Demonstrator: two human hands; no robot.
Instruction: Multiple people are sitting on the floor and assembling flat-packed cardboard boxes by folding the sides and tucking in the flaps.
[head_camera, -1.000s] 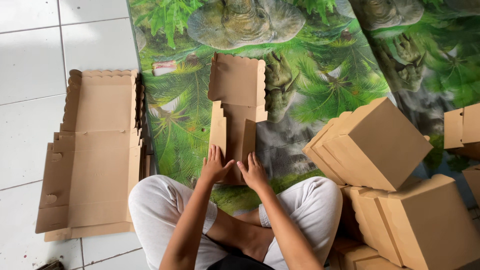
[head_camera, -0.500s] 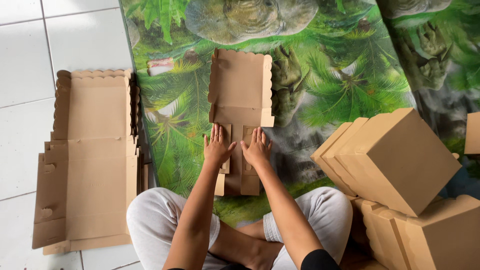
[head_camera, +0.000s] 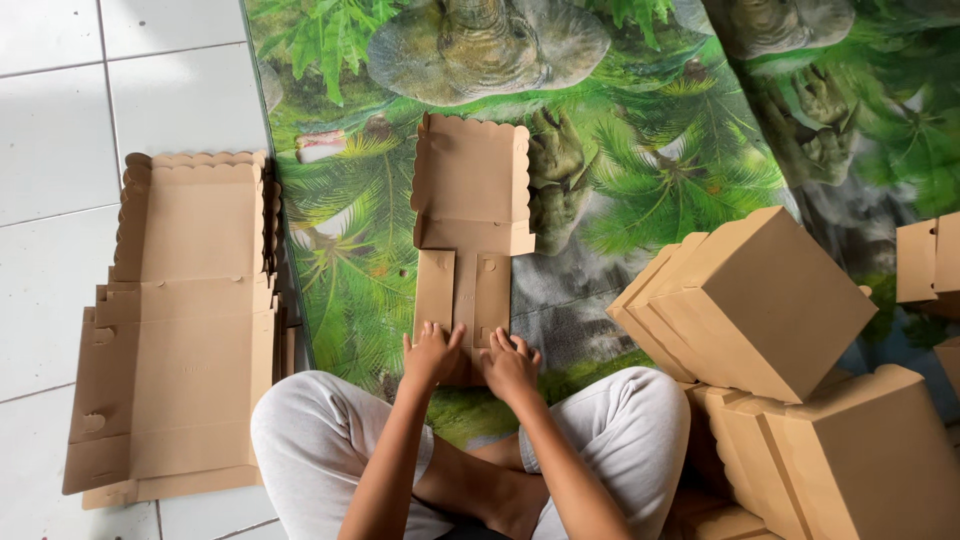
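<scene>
A brown cardboard box blank (head_camera: 470, 215) lies on a green jungle-print mat (head_camera: 620, 170) in front of my crossed legs. Its side flaps are folded inward along the near half, and its far panel has a scalloped edge. My left hand (head_camera: 432, 352) presses flat on the near end of the left folded flap. My right hand (head_camera: 510, 362) presses on the near end of the right flap, fingers curled over the card. Both hands sit side by side, almost touching.
A stack of flat cardboard blanks (head_camera: 180, 320) lies on the white floor tiles (head_camera: 60, 130) to my left. Folded-up brown boxes (head_camera: 760, 300) are piled to my right, with more boxes (head_camera: 860, 460) below them and one (head_camera: 925, 255) at the far right edge.
Both hands have slid back toward me along the folded flaps, from the middle of the blank to its near end. The head view has shifted slightly.
</scene>
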